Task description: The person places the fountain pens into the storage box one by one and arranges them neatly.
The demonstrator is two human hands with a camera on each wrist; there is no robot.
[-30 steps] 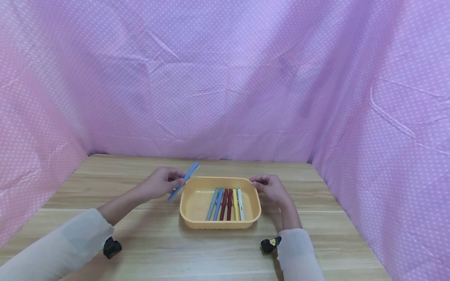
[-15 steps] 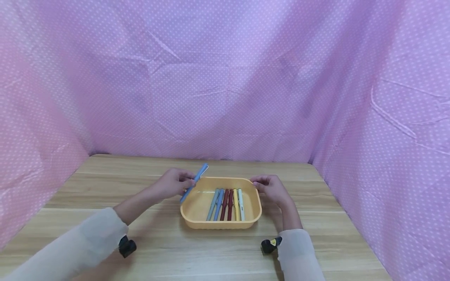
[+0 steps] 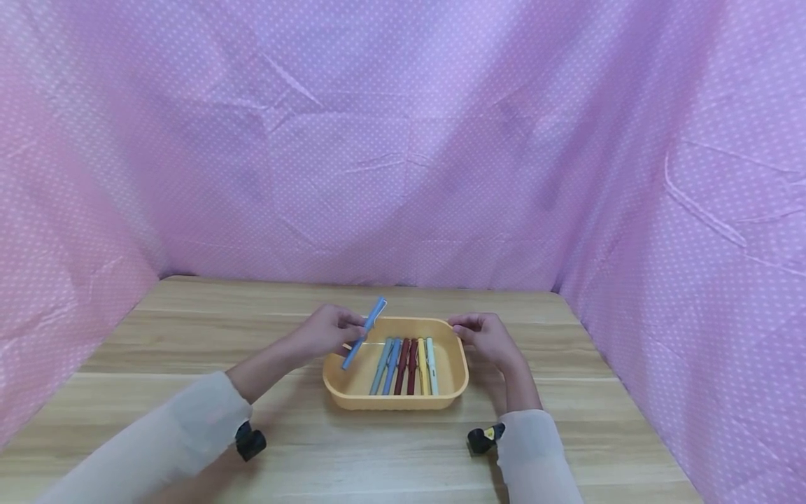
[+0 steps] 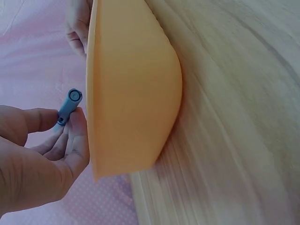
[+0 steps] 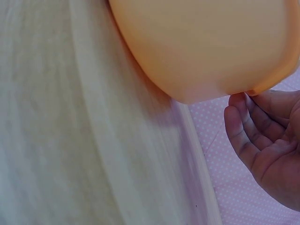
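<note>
My left hand [image 3: 324, 333] pinches a blue pen [image 3: 375, 313] between thumb and fingers, tilted over the left end of a yellow plastic tray [image 3: 395, 403]. In the left wrist view the round end of that pen [image 4: 74, 95] points at the camera, beside the tray's rim. Inside the tray several capped pens lie side by side: a grey-blue pen [image 3: 380, 367], a blue pen [image 3: 391, 367], two dark red pens [image 3: 401, 367], a yellow pen [image 3: 423, 367] and a pale mint pen [image 3: 432, 367]. My right hand [image 3: 490, 341] pinches the tray's back right rim between thumb and fingertips.
The tray stands on a wood-grain table [image 3: 352, 455]. Pink dotted cloth [image 3: 403, 175] hangs behind the table and along both sides. A black wrist camera [image 3: 250, 442] sits at the left cuff, another black camera [image 3: 481, 441] at the right.
My left hand has carried the blue pen rightward, from outside the tray's left rim to over its inside. The right hand, the tray and the pens in it stay put.
</note>
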